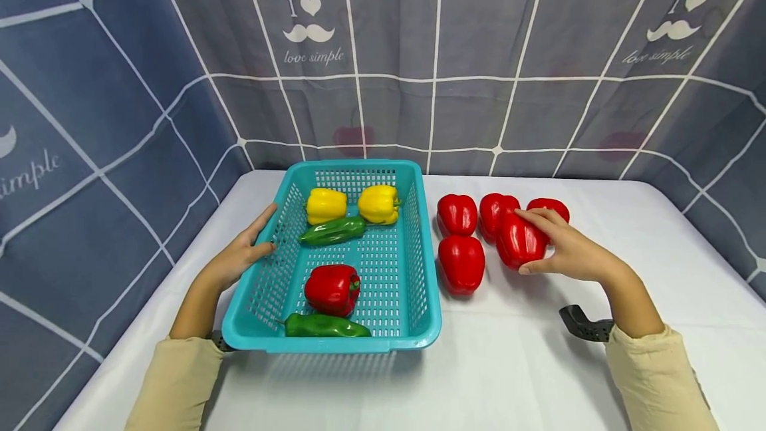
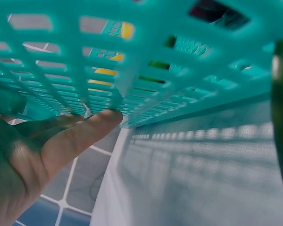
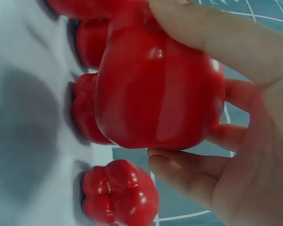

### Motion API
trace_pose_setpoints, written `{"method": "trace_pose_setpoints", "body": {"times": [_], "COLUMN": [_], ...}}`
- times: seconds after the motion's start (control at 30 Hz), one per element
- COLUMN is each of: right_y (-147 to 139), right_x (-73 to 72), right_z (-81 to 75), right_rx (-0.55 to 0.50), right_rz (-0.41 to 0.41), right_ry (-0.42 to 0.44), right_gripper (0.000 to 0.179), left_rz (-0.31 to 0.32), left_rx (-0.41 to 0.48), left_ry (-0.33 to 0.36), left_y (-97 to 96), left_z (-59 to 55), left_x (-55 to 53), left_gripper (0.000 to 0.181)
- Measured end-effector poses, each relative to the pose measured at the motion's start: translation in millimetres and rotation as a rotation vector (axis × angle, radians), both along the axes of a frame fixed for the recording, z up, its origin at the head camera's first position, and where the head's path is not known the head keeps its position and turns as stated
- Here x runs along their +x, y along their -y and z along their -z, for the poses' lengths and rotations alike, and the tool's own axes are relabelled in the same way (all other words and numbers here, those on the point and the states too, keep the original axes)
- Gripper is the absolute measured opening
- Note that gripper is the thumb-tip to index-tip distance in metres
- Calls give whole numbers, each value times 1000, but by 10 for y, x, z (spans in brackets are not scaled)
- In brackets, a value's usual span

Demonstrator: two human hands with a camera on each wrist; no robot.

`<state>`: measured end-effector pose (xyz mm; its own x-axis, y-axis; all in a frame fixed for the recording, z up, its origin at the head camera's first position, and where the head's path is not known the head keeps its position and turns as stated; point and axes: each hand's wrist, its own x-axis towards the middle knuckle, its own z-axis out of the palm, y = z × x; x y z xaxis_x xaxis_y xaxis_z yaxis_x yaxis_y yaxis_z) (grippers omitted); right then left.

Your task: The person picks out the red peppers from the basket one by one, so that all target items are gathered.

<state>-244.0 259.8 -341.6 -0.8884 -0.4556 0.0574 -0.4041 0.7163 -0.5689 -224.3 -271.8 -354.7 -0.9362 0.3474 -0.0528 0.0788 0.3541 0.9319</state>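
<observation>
Your right hand [image 1: 562, 248], in the head view, grasps a red bell pepper [image 1: 518, 241] among loose red peppers [image 1: 461, 265] on the right of the table [image 1: 526, 378]; your left hand [image 1: 236, 258] rests, fingers extended, against the left side of the turquoise basket [image 1: 326, 345]. Seen from the left wrist, that hand lies along the perforated side without wrapping round it, so a bump could let the basket slide. In the right wrist view, thumb and fingers hold the red bell pepper, seemingly raised off the table; its smooth skin could slip from a loose hold, and swinging low could set its neighbours rolling.
</observation>
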Motion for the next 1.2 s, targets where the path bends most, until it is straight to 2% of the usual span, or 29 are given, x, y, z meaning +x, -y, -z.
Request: {"method": "trace_pose_setpoints", "body": {"times": [0.2, 0.57, 0.87, 1.2], "right_y": [35, 95, 102, 103], "right_x": [-20, 17, 25, 48], "right_z": [77, 77, 93, 158], "right_rx": [26, 51, 97, 94], "right_rz": [-1, -5, -52, -46], "right_ry": [68, 111, 114, 196], "right_gripper": [94, 95, 93, 97], "left_rz": [-3, 4, -8, 10], "left_rx": [7, -6, -30, -7], "left_ry": [13, 2, -13, -18], "left_y": [31, 54, 55, 22], "left_z": [14, 14, 9, 30], "left_x": [13, 16, 19, 4], "left_gripper": [75, 74, 74, 74]}}
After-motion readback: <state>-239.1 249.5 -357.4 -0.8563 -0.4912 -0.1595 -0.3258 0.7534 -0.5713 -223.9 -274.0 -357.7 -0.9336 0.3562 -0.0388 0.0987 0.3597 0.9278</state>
